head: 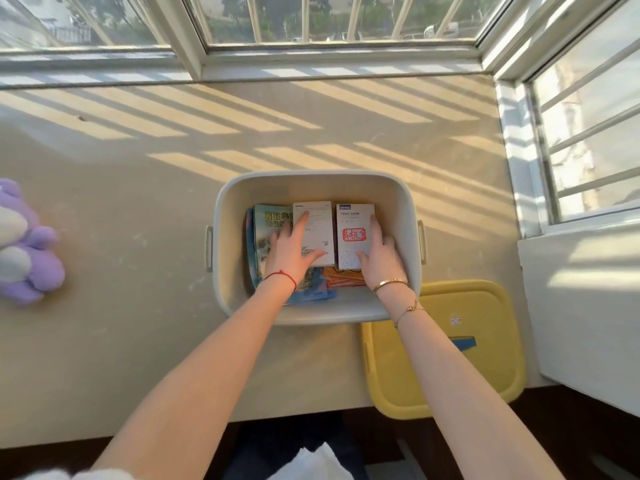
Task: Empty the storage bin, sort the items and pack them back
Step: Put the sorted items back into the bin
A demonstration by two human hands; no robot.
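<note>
A pale grey storage bin (311,183) stands on the sill-like table. Inside lie two white boxes side by side: a plain one (317,223) and one with a red label (355,216). Under them are a blue-green booklet (268,221) and orange packets (341,277). My left hand (289,249) lies on the plain box with fingers spread, thumb across its near edge. My right hand (379,259) holds the red-label box at its right side and near edge.
The bin's yellow lid (485,358) lies flat at the right, hanging over the table's front edge. A purple plush toy (24,247) sits at the far left. Windows run along the back and right; a white ledge (588,306) juts in at the right.
</note>
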